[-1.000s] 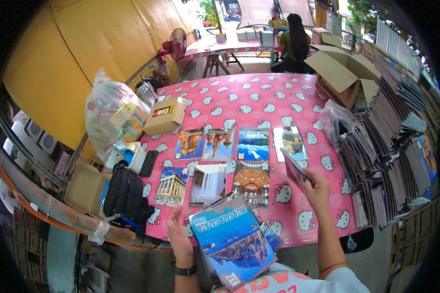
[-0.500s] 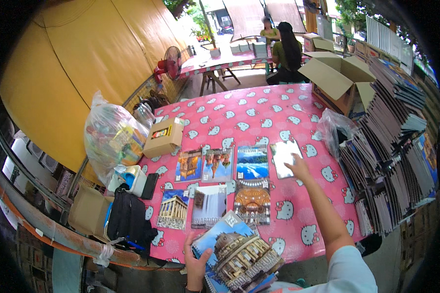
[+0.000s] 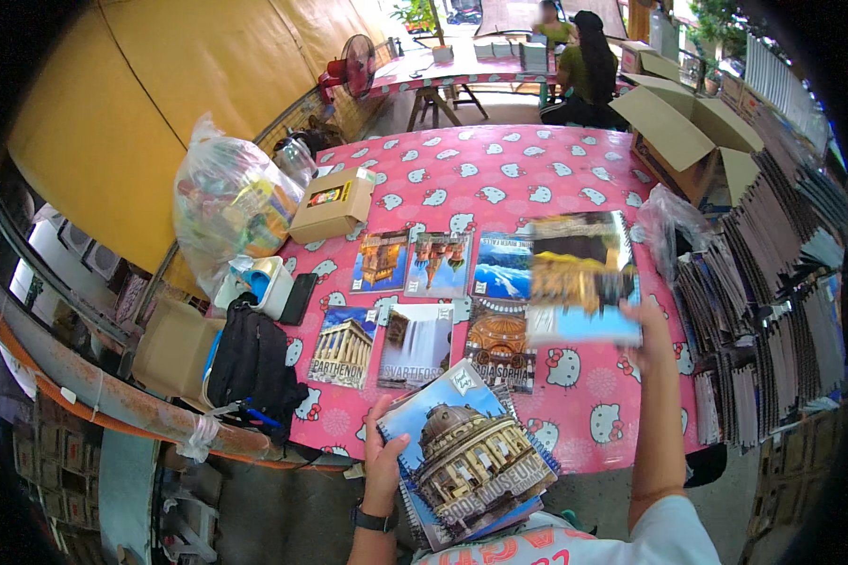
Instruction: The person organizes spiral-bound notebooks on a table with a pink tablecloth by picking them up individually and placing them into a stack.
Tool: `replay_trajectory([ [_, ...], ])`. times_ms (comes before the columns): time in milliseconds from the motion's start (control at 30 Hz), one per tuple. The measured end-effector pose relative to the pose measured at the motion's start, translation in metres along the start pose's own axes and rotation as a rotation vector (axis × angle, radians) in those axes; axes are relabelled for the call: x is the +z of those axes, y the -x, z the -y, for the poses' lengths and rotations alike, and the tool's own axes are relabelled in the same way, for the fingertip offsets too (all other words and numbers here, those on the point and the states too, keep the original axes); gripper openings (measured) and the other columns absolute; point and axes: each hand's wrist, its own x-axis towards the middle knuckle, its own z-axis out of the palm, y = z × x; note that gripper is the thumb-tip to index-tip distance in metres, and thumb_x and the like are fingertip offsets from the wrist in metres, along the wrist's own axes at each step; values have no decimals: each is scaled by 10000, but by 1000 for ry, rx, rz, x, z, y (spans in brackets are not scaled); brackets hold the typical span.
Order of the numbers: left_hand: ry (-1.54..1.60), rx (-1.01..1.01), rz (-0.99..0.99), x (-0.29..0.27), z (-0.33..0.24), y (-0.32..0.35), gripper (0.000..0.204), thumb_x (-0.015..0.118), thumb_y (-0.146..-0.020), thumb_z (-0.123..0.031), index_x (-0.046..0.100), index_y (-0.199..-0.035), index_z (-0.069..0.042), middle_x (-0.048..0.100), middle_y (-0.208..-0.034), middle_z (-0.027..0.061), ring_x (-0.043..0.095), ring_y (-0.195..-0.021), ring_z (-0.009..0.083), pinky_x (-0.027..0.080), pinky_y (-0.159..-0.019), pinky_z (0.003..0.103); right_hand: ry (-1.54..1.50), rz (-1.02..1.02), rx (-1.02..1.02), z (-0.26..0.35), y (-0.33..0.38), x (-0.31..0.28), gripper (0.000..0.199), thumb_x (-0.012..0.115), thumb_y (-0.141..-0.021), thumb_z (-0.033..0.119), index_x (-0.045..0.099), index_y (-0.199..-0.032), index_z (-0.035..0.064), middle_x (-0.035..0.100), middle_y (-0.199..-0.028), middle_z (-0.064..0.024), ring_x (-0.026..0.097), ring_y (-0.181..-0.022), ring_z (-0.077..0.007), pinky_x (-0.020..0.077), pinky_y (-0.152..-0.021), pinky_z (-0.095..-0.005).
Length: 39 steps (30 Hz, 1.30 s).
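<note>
Right hand grips blurred spiral notebook by its near right corner, held over pink table right of the laid-out covers; left hand clamps near notebook stack

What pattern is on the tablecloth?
Pink tablecloth with white cartoon cat faces, clearest in the head view.

Pink cat-patterned tablecloth, black backpack
</note>
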Motion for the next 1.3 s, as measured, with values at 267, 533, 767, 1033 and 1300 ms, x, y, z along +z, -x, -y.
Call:
replay_trajectory([
  [267, 114, 24, -87, -41, 29, 14, 609, 310, -915, -450, 196, -1342, -31, 365, -1323, 140, 389, -1193, 266, 290, -1009, 379, 652, 623, 477, -43, 139, 52, 353, 617, -815, 181, 488, -1121, 62, 540, -754, 5, 480, -571, -61, 399, -464, -212],
  [533, 522, -497, 83, -50, 58, 32, 690, 286, -858, -596, 369, -1264, -45, 481, -1218, 126, 495, -1085, 287, 411, -910, 411, 366, 204, 416, -139, 64, 24, 473, 473, -869, 436, 505, -1143, 51, 553, -1008, -61, 491, -895, -125, 386, -800, -270],
  [767, 526, -651, 123, -78, 96, -1, 575, 315, -899, -489, 414, -1238, -35, 510, -1187, 132, 523, -1048, 264, 435, -881, 407, 19, 285, 637, -181, 80, 40, 524, 447, -861, 492, 528, -1133, 52, 587, -1069, -84, 589, -890, -166, 480, -784, -324],
  [1033, 426, -772, 261, -89, 95, -9, 595, 322, -887, -510, 410, -1242, -40, 504, -1194, 137, 522, -1048, 274, 436, -881, 411, -133, 281, 874, -203, 98, 32, 470, 494, -850, 459, 569, -1069, 50, 634, -972, -63, 619, -806, -130, 506, -735, -306],
  [1300, 372, -837, 349, -67, 108, -10, 616, 329, -875, -531, 407, -1246, -46, 498, -1200, 142, 520, -1048, 285, 438, -881, 414, -300, 258, 679, -227, 128, 18, 465, 532, -835, 431, 515, -1124, 68, 607, -1016, -47, 595, -863, -128, 491, -780, -303],
])
